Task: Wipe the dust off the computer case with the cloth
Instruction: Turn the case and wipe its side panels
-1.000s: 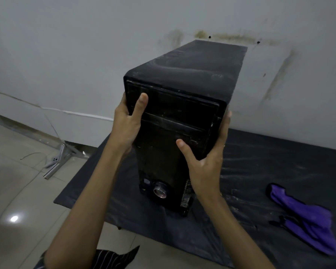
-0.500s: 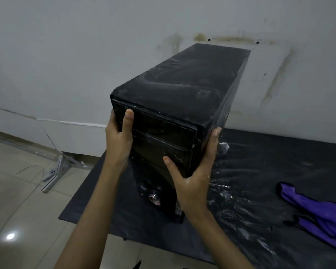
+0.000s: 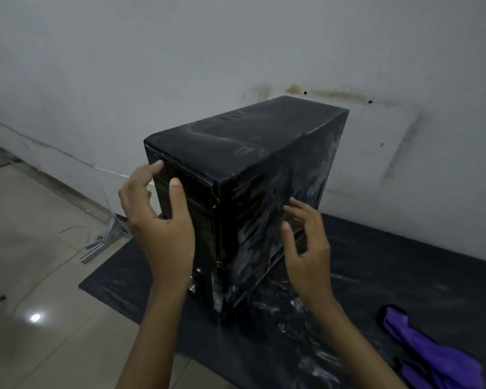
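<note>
A dusty black computer case (image 3: 244,153) stands upright on a black mat (image 3: 404,270), one corner turned toward me. My left hand (image 3: 157,220) is at the case's front panel; the thumb lies on the panel and the fingertips reach its left edge. My right hand (image 3: 306,240) hovers at the right side panel with loosely bent fingers, their tips at or just off the surface. Neither hand holds anything. The purple cloth (image 3: 432,352) lies crumpled on the mat at the lower right, apart from both hands.
A stained white wall (image 3: 236,51) runs close behind the case. Beige floor tiles (image 3: 40,276) spread to the left, with a metal bracket (image 3: 101,240) and thin cables lying near the mat's left edge.
The case has come down and turned, its front now facing left. Both hands have let go of their grip on its sides and loosened.
</note>
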